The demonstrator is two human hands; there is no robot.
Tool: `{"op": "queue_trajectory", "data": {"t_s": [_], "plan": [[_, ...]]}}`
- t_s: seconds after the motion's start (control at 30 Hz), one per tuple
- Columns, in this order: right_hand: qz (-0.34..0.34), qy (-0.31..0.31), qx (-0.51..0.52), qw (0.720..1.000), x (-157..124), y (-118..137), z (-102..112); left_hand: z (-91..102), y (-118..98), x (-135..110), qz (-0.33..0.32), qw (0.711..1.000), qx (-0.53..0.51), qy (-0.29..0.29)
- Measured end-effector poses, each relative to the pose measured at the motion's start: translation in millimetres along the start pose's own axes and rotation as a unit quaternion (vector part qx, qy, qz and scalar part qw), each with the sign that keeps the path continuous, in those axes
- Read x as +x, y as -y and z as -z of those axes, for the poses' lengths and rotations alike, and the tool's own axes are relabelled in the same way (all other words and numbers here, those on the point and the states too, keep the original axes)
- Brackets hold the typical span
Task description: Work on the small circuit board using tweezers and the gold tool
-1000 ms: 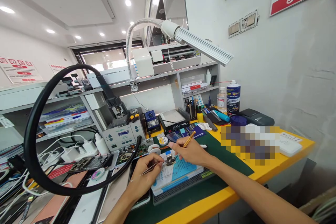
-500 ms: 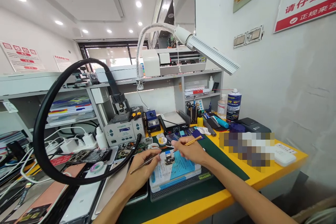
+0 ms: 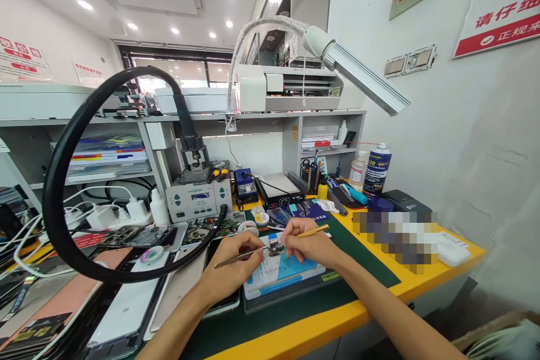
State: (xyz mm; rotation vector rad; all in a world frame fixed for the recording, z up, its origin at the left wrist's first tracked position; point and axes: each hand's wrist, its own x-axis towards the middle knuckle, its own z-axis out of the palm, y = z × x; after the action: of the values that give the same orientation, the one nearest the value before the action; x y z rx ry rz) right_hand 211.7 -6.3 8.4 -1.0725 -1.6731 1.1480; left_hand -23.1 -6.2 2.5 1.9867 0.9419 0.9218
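Over the green mat [image 3: 373, 264], the left hand [image 3: 230, 277] pinches a metal tool [image 3: 236, 259], the right hand [image 3: 311, 247] a gold stick [image 3: 314, 230], and close work on the small part [image 3: 275, 248] between them likely needs gentle touches next.

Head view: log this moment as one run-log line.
left hand: slim metal tool; right hand: gold-coloured tool; between: electronic part on blue-white block

The left hand [image 3: 237, 263] and right hand [image 3: 307, 244] are being seen bare. Slim forearms [image 3: 382, 309] are being shown uncovered too.
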Motion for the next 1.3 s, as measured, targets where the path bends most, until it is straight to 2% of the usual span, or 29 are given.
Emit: {"op": "queue_trajectory", "data": {"t_s": [0.43, 0.77, 1.3], "plan": [[-0.017, 0.017, -0.024, 0.999, -2.2, -1.0, -5.5, -2.7, 0.1, 0.2, -0.01, 0.999, 0.017, 0.033], [-0.003, 0.02, -0.033, 0.999, -1.9, -2.6, -4.8, -3.5, -2.2, 0.1, -0.006, 0.999, 0.017, 0.029], [0.01, 0.002, 0.014, 1.0, 0.0, -3.2, 1.5, -3.1, 1.7, 0.2, -0.016, 1.0, 0.02, 0.014]]}}
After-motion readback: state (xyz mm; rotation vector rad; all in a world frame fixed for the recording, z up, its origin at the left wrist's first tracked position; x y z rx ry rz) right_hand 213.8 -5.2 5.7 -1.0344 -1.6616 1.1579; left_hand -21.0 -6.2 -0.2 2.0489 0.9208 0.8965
